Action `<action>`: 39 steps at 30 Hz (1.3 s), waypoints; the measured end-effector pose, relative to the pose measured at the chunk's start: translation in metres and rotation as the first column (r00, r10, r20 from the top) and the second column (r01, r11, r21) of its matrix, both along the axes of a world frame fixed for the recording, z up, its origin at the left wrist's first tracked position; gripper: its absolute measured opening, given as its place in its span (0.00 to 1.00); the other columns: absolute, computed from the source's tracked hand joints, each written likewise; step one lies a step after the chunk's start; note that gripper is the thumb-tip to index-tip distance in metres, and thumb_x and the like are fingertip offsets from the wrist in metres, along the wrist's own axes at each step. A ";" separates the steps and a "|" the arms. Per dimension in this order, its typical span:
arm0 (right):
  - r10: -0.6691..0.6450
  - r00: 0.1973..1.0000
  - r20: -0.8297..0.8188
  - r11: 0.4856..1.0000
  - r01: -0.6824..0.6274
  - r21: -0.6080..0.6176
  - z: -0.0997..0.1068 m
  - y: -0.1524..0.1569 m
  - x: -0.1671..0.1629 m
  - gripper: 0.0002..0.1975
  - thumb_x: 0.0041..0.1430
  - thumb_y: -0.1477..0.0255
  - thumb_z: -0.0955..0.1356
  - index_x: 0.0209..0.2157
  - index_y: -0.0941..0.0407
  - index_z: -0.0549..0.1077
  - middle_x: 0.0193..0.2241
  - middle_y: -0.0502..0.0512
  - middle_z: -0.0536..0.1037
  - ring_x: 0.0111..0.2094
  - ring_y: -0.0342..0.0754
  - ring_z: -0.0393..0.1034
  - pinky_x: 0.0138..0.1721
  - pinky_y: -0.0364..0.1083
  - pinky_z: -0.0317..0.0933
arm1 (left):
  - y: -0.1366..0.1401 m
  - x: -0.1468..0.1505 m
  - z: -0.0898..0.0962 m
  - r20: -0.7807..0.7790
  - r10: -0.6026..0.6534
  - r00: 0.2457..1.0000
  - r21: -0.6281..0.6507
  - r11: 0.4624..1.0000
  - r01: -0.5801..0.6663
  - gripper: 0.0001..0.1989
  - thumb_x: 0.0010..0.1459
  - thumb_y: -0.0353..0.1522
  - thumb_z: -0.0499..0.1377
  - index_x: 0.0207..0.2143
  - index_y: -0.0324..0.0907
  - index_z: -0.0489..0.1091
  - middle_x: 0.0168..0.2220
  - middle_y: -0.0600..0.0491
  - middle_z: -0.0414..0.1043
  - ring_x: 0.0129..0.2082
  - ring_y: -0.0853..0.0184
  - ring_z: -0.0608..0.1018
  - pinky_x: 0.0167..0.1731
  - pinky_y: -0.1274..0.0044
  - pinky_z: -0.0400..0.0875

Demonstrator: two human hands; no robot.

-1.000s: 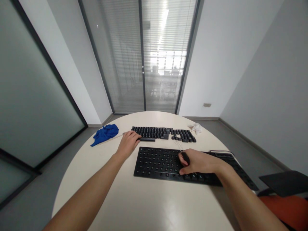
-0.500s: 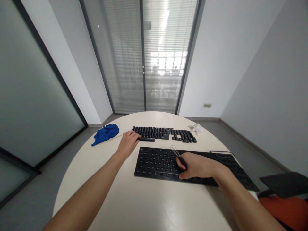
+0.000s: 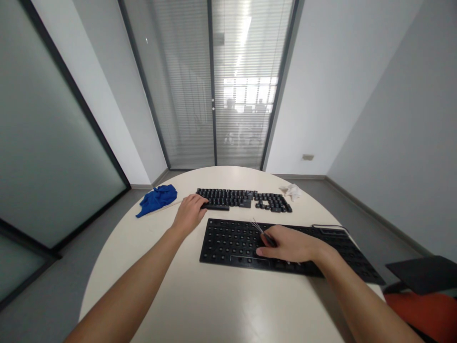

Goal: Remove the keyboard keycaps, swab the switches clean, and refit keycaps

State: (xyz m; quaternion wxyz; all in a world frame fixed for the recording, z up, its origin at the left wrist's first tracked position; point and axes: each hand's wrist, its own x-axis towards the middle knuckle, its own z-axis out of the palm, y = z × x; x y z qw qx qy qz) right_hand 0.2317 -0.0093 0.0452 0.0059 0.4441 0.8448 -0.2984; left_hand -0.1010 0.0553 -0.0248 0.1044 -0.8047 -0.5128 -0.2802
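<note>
My right hand (image 3: pixel 283 243) is closed around the dark handle of a wire keycap puller (image 3: pixel 257 226), whose thin metal wires stick out up and to the left. The hand rests over the middle of a black keyboard (image 3: pixel 217 238) stripped of its keycaps, thumb lying forward over the key sockets. My left hand (image 3: pixel 190 212) is beside the lower left corner of a laid-out group of black keycaps (image 3: pixel 228 194). Its thumb and index finger close on the left end of a long space bar keycap (image 3: pixel 217 207), which lies on the table.
The round white table (image 3: pixel 171 295) carries a crumpled blue cloth (image 3: pixel 157 197) at the left and a crumpled white tissue (image 3: pixel 293 191) at the back right. A thin pale stick (image 3: pixel 167 206) lies by the blue cloth. An orange and black chair (image 3: pixel 424 305) stands at the right.
My right hand has turned the keycap puller, so its wire loops look narrower, and the thumb has slid left. My left hand and the space bar keycap have shifted slightly left.
</note>
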 end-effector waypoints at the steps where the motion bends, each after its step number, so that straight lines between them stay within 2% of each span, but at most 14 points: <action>1: -0.004 1.000 -0.006 1.000 0.004 0.021 0.000 0.001 0.000 0.21 0.61 0.54 0.65 0.24 0.55 0.65 0.21 0.50 0.70 0.24 0.46 0.63 0.25 0.44 0.53 | -0.002 0.001 0.002 0.031 0.002 1.000 0.005 1.000 -0.002 0.12 0.58 0.29 0.61 0.46 0.42 0.72 0.46 0.46 0.75 0.51 0.54 0.71 0.52 0.61 0.67; 4: -0.050 0.999 -0.016 0.995 0.052 0.084 -0.002 0.002 -0.001 0.23 0.65 0.53 0.61 0.25 0.56 0.68 0.23 0.54 0.74 0.26 0.50 0.67 0.28 0.47 0.56 | -0.014 0.009 0.010 0.139 -0.049 0.989 0.000 0.999 0.049 0.12 0.60 0.31 0.59 0.47 0.42 0.71 0.47 0.47 0.74 0.51 0.55 0.72 0.54 0.61 0.67; 7: -0.100 0.994 -0.039 0.992 0.103 0.076 -0.002 0.002 -0.003 0.25 0.67 0.52 0.58 0.26 0.55 0.70 0.24 0.56 0.76 0.27 0.52 0.68 0.31 0.48 0.59 | -0.035 0.022 0.020 0.168 -0.239 0.956 -0.110 0.960 0.259 0.14 0.63 0.34 0.58 0.51 0.43 0.69 0.52 0.46 0.73 0.54 0.57 0.73 0.57 0.62 0.66; 10: -0.102 0.994 -0.044 0.993 0.104 0.047 -0.002 0.000 -0.007 0.26 0.67 0.52 0.57 0.25 0.55 0.68 0.23 0.56 0.76 0.27 0.51 0.68 0.31 0.48 0.59 | -0.057 0.037 0.026 0.136 -0.430 0.892 -0.285 0.846 0.451 0.33 0.60 0.42 0.62 0.64 0.44 0.58 0.64 0.44 0.63 0.63 0.54 0.65 0.63 0.61 0.61; 13: -0.114 0.993 -0.021 0.993 0.115 0.027 -0.002 -0.001 -0.010 0.27 0.68 0.52 0.56 0.23 0.55 0.66 0.23 0.56 0.75 0.26 0.50 0.67 0.30 0.47 0.59 | -0.071 0.050 0.025 0.128 -0.514 0.848 -0.398 0.756 0.519 0.49 0.52 0.51 0.66 0.69 0.46 0.49 0.69 0.43 0.53 0.68 0.49 0.58 0.65 0.57 0.55; 15: -0.135 0.991 -0.016 0.991 0.135 0.010 -0.002 -0.001 -0.010 0.27 0.68 0.51 0.56 0.23 0.55 0.66 0.23 0.55 0.74 0.26 0.49 0.67 0.30 0.47 0.59 | -0.074 0.054 0.023 0.117 -0.514 0.850 -0.429 0.746 0.510 0.53 0.48 0.53 0.67 0.69 0.46 0.48 0.70 0.42 0.50 0.68 0.47 0.56 0.66 0.55 0.51; 18: -0.142 0.989 -0.050 0.990 0.141 -0.011 -0.001 -0.001 -0.010 0.28 0.68 0.50 0.55 0.23 0.55 0.65 0.22 0.53 0.71 0.25 0.48 0.65 0.30 0.46 0.59 | -0.073 0.055 0.025 0.128 -0.490 0.862 -0.442 0.750 0.492 0.53 0.47 0.52 0.68 0.69 0.45 0.50 0.68 0.41 0.54 0.67 0.47 0.58 0.66 0.56 0.53; 21: -0.110 0.977 -0.181 0.994 0.106 -0.032 -0.001 -0.002 -0.011 0.28 0.68 0.49 0.55 0.26 0.55 0.67 0.21 0.50 0.69 0.22 0.45 0.65 0.29 0.45 0.61 | -0.072 0.050 0.032 0.135 -0.473 0.870 -0.471 0.742 0.477 0.53 0.44 0.49 0.71 0.68 0.45 0.52 0.66 0.41 0.57 0.65 0.48 0.61 0.64 0.59 0.57; 25: -0.133 0.930 -0.343 0.991 0.114 -0.074 -0.006 -0.001 -0.012 0.23 0.66 0.49 0.60 0.37 0.55 0.68 0.19 0.45 0.67 0.17 0.43 0.64 0.23 0.42 0.60 | -0.073 0.035 0.041 0.087 -0.440 0.894 -0.547 0.729 0.412 0.56 0.39 0.46 0.73 0.68 0.45 0.52 0.65 0.41 0.57 0.64 0.48 0.63 0.62 0.61 0.61; 29: -0.165 0.872 -0.460 0.985 0.124 -0.117 -0.014 0.001 -0.016 0.21 0.64 0.50 0.63 0.38 0.55 0.68 0.17 0.45 0.69 0.18 0.44 0.67 0.22 0.41 0.61 | -0.073 0.020 0.048 0.039 -0.377 0.925 -0.589 0.740 0.326 0.57 0.37 0.44 0.74 0.67 0.43 0.53 0.64 0.39 0.59 0.62 0.46 0.66 0.60 0.62 0.65; 32: -0.182 0.836 -0.518 0.983 0.135 -0.128 -0.020 0.002 -0.020 0.21 0.65 0.51 0.63 0.37 0.55 0.68 0.17 0.46 0.70 0.19 0.44 0.69 0.22 0.41 0.63 | -0.077 0.020 0.054 -0.039 -0.331 0.943 -0.609 0.756 0.240 0.57 0.38 0.45 0.72 0.67 0.42 0.52 0.63 0.38 0.60 0.61 0.43 0.66 0.62 0.55 0.58; 34: -0.180 0.822 -0.540 0.983 0.130 -0.130 -0.023 0.002 -0.023 0.20 0.65 0.51 0.63 0.37 0.55 0.69 0.17 0.46 0.71 0.19 0.45 0.70 0.22 0.41 0.64 | -0.081 0.028 0.057 -0.043 -0.320 0.946 -0.594 0.770 0.234 0.56 0.40 0.50 0.70 0.67 0.41 0.52 0.63 0.39 0.61 0.62 0.43 0.64 0.64 0.54 0.53; 36: -0.169 0.817 -0.551 0.985 0.115 -0.132 -0.025 0.001 -0.026 0.20 0.65 0.51 0.63 0.37 0.56 0.69 0.17 0.47 0.72 0.20 0.45 0.71 0.23 0.41 0.65 | -0.085 0.037 0.054 -0.026 -0.347 0.937 -0.570 0.775 0.271 0.56 0.43 0.51 0.69 0.68 0.41 0.50 0.67 0.39 0.55 0.66 0.45 0.59 0.66 0.57 0.51; 39: -0.157 0.806 -0.571 0.986 0.098 -0.133 -0.026 -0.001 -0.030 0.19 0.65 0.53 0.64 0.37 0.56 0.70 0.19 0.48 0.74 0.22 0.45 0.72 0.25 0.42 0.66 | -0.088 0.048 0.044 -0.016 -0.421 0.907 -0.578 0.745 0.335 0.55 0.49 0.53 0.66 0.70 0.41 0.46 0.71 0.40 0.43 0.70 0.47 0.50 0.68 0.59 0.46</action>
